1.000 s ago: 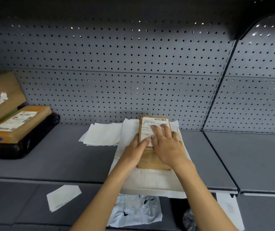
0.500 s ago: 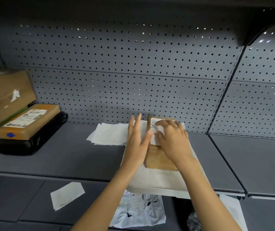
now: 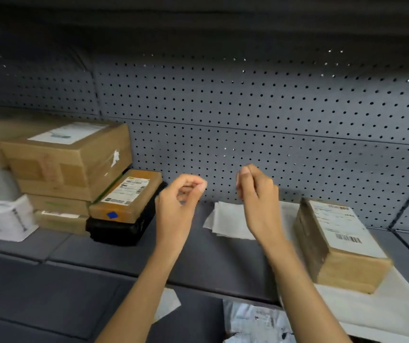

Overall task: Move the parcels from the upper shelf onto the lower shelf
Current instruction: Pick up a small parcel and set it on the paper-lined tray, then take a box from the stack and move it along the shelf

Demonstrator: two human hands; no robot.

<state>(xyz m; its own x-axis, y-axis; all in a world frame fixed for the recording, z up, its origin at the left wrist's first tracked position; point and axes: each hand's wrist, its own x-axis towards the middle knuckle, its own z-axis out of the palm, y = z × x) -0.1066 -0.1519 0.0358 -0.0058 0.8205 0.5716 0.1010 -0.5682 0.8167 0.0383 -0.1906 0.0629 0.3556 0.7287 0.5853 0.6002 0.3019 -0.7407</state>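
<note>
Just now both hands hover in the air above the grey shelf, each with fingers loosely curled and holding nothing. The left hand and right hand hang near each other. To the right of the right hand, apart from it, a brown labelled parcel lies on a white mailer. Well to the left, a flat parcel rests on a black package beside stacked cardboard boxes.

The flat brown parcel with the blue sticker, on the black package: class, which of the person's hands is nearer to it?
Left. The left hand hovers just right of the flat brown parcel, not touching it. The right hand is further right, above the white paper.
</note>
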